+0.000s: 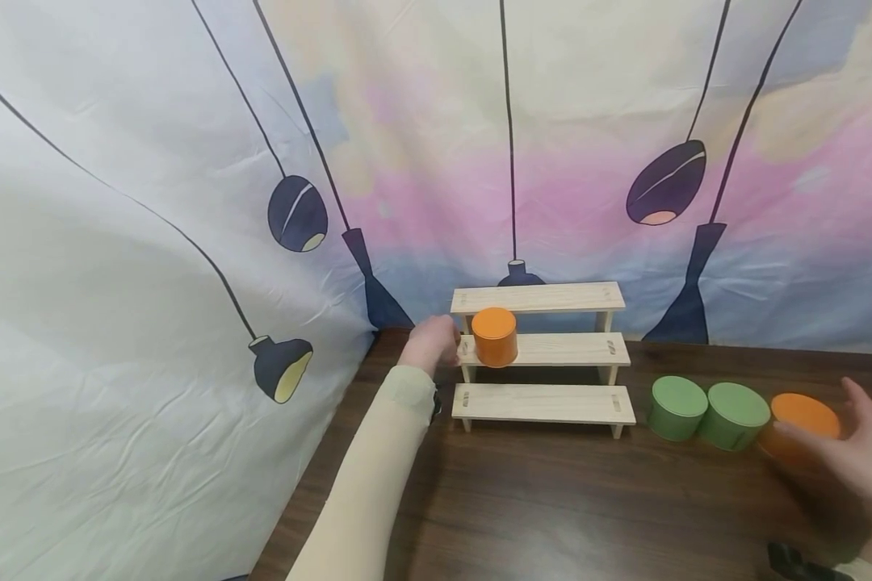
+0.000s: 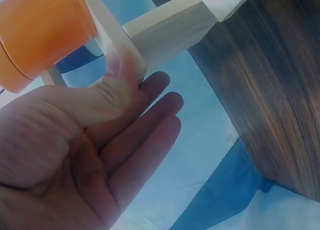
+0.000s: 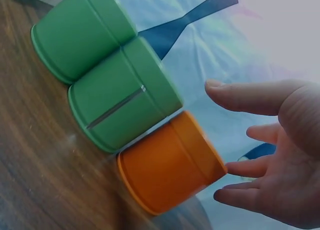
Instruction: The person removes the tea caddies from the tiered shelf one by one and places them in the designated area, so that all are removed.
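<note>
My left hand (image 1: 430, 343) pinches the left end of the middle step of a pale wooden three-step stand (image 1: 545, 403). In the left wrist view its thumb lies on the wood, with the other fingers extended below. An orange tin (image 1: 495, 339) stands on that middle step, just right of this hand. At the right, my right hand (image 1: 868, 456) spreads its thumb and fingers around the top of a second orange tin (image 1: 807, 415). The right wrist view shows fingertips close to the lid of this orange tin (image 3: 170, 162) and nothing held in the palm.
Two green tins (image 1: 677, 407) stand side by side between the stand and the right-hand orange tin, on a dark wooden table (image 1: 552, 508). A printed cloth (image 1: 436, 161) with drawn lamps hangs behind the table and along its left side.
</note>
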A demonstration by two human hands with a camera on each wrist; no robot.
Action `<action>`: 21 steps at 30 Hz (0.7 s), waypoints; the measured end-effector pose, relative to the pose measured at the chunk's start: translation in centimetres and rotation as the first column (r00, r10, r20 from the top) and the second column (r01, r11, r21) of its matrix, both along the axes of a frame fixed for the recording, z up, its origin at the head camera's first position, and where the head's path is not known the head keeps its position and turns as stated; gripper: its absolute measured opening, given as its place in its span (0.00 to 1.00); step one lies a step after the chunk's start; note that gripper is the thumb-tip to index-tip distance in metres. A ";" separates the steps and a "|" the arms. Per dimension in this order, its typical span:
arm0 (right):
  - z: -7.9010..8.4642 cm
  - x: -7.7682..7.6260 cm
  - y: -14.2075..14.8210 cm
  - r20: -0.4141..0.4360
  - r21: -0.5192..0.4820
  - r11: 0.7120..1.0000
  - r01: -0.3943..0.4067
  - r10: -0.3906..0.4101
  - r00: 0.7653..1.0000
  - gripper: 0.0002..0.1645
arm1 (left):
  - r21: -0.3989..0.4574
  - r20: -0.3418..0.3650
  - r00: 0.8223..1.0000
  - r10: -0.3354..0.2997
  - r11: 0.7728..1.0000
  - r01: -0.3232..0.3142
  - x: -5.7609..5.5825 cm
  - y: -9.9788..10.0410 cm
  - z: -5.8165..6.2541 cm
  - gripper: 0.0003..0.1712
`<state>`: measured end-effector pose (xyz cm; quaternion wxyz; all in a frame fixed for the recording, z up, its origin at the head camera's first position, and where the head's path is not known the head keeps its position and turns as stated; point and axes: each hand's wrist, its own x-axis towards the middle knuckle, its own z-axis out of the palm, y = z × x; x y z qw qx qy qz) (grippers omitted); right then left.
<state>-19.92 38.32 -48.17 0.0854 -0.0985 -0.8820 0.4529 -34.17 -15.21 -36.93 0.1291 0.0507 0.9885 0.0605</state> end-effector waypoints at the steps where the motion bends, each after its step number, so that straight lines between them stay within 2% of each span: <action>1: 0.2 0.0 -0.1 -0.005 -0.003 1.000 0.011 -0.011 1.000 0.68 | -0.002 -0.004 1.000 0.001 1.000 -0.001 0.0 0.0 0.0 0.19; 6: 1.2 0.2 -0.8 -0.031 -0.004 0.999 0.049 -0.050 0.998 0.65 | -0.010 -0.003 1.000 0.013 1.000 -0.013 0.1 0.1 0.0 0.18; 15: 2.4 0.4 -1.6 -0.025 -0.010 1.000 0.019 -0.020 1.000 0.62 | -0.008 -0.026 0.999 0.023 1.000 -0.023 0.7 0.3 0.2 0.08; 21: 3.3 0.2 -3.1 0.021 -0.008 0.999 0.039 -0.039 0.999 0.60 | 0.000 -0.020 1.000 0.023 1.000 -0.023 0.7 0.1 0.2 0.12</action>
